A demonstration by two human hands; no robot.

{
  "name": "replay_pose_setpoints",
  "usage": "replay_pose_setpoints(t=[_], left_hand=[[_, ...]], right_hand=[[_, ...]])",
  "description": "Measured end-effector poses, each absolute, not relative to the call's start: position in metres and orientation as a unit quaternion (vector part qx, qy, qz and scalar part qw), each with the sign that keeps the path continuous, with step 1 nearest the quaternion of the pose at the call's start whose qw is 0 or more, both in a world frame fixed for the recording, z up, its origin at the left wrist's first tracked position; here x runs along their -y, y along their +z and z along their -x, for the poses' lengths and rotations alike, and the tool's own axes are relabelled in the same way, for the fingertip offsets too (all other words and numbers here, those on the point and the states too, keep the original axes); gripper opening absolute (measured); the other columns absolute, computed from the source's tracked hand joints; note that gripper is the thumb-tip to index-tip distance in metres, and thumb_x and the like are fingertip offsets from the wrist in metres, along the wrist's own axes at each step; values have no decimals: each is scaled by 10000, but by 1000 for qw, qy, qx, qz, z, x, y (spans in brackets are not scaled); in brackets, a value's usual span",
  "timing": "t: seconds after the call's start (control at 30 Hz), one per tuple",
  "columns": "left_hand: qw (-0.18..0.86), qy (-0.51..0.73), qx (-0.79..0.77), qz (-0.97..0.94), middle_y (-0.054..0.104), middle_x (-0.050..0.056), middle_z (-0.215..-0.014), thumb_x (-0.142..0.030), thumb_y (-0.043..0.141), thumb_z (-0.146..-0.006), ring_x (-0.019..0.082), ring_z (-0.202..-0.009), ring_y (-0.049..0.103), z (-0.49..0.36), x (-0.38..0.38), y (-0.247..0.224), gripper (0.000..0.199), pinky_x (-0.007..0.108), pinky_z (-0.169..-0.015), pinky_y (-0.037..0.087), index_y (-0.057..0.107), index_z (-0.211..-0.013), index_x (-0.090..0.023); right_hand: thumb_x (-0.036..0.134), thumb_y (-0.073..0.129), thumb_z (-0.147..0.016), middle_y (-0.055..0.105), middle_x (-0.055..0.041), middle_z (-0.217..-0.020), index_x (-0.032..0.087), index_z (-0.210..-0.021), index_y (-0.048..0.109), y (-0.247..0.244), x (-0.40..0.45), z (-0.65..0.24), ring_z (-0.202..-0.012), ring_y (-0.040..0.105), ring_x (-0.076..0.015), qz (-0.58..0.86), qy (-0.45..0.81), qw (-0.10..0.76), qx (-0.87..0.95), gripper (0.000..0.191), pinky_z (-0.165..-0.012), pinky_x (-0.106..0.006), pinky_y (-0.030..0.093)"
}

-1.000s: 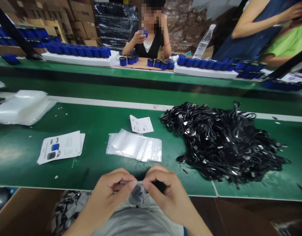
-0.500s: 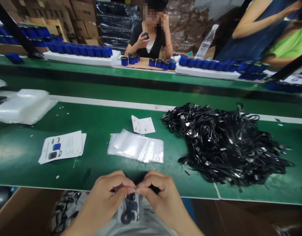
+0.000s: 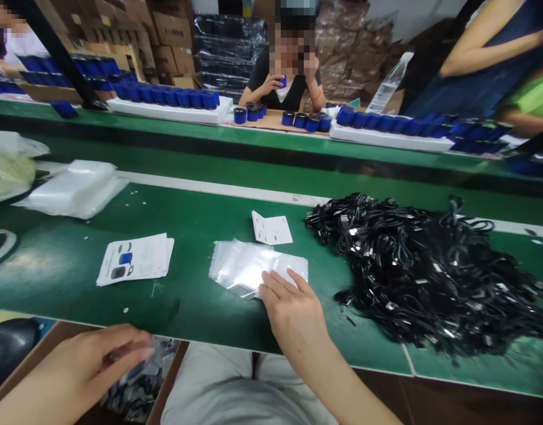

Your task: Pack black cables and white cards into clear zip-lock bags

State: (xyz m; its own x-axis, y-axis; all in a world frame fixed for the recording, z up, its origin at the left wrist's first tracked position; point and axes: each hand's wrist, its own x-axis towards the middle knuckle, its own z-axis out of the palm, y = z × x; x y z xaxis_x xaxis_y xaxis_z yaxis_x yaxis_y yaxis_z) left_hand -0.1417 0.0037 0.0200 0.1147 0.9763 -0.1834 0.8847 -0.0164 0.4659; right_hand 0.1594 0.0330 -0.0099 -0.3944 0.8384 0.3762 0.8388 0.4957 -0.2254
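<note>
My right hand (image 3: 293, 301) lies with its fingers stretched over the right part of a pile of clear plastic bags (image 3: 236, 265). Over the cardboard box (image 3: 176, 369) below the table edge is my left hand (image 3: 94, 360), its thumb and fingers apart and nothing visibly held. Inside that box, small bagged items (image 3: 143, 378) are partly covered by the hand. Left of the clear bags sits a stack of printed leaflets (image 3: 136, 260). A single folded leaflet (image 3: 274, 229) rests just behind the bags. To the right spreads a large heap of black USB cables (image 3: 422, 271).
White plastic packaging (image 3: 77, 189) lies at the far left of the green table (image 3: 187, 319). Rows of blue cylinders (image 3: 165, 94) stand on the raised shelf beyond. Across it, a person (image 3: 284, 71) holds a blue item. A clear bottle (image 3: 391, 82) leans there too.
My hands have moved apart, and the small bag with a black cable is no longer between them. The left went to the box, the right forward onto the clear bags. The view shifted left.
</note>
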Motion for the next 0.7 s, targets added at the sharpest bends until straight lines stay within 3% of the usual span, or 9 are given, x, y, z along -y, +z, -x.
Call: replay_pose_setpoints(t=[0.1,0.17,0.23,0.3,0.37,0.47,0.57,0.7], left_hand=[[300,62,-570,-762,751,-82,-729,-426,561,-818,139,-618,700,112,-6,25,206,158,-554,513,723,-778,-305],[262,111,-517,-807,751,-22,-868,-394,575,-831,160,-717,709,82,-8,26,185,174,-605,542,707,-905,-288],[117,212,-487,-839,693,58,-1108,-339,620,-810,250,-1005,650,51,-11,23,267,333,-869,516,658,-1061,-255],[13,251,-458,-852,622,94,-1241,-224,627,-805,316,-1192,522,27,-16,18,367,519,-1031,349,594,-1169,-240],[-3,257,-454,-853,674,82,-1152,-155,593,-823,299,-1159,544,13,-22,15,330,567,-1062,263,591,-1147,-219],[22,283,-435,-855,741,5,-867,-85,534,-847,193,-879,667,9,-30,15,203,510,-1060,283,642,-951,-221],[-2,340,-404,-849,723,-34,-739,-40,541,-824,153,-770,677,15,-30,16,241,494,-1046,298,662,-871,-243],[-5,362,-395,-844,714,-49,-724,-27,554,-803,152,-784,676,20,-23,13,292,494,-1049,307,677,-872,-283]], right_hand=[[27,526,-858,734,-70,-1012,179,-859,704,-5,-32,-159,-1005,662,-235,533,35,243,810,234,-943,-414,436],[62,537,-868,717,-75,-1065,199,-868,708,-4,-32,-159,-1037,647,-241,536,30,253,805,219,-966,-436,422],[90,551,-866,659,-99,-1183,216,-915,713,-3,-32,-160,-1118,595,-267,525,25,270,806,212,-998,-478,388],[97,539,-869,607,-119,-1256,233,-960,712,-2,-29,-161,-1193,528,-292,506,18,305,806,238,-1006,-514,368],[84,513,-874,593,-121,-1266,240,-947,710,0,-24,-162,-1207,506,-284,490,19,350,798,262,-988,-501,387],[138,526,-877,594,-135,-1210,219,-993,666,6,-12,-162,-1126,539,-265,531,53,431,728,199,-917,-453,448],[309,509,-899,650,-108,-929,180,-951,625,12,0,-163,-867,618,-228,604,242,469,598,180,-743,-374,512],[512,578,-819,646,-41,-694,150,-875,650,13,3,-164,-646,616,-159,544,591,412,431,374,-552,-243,483]])
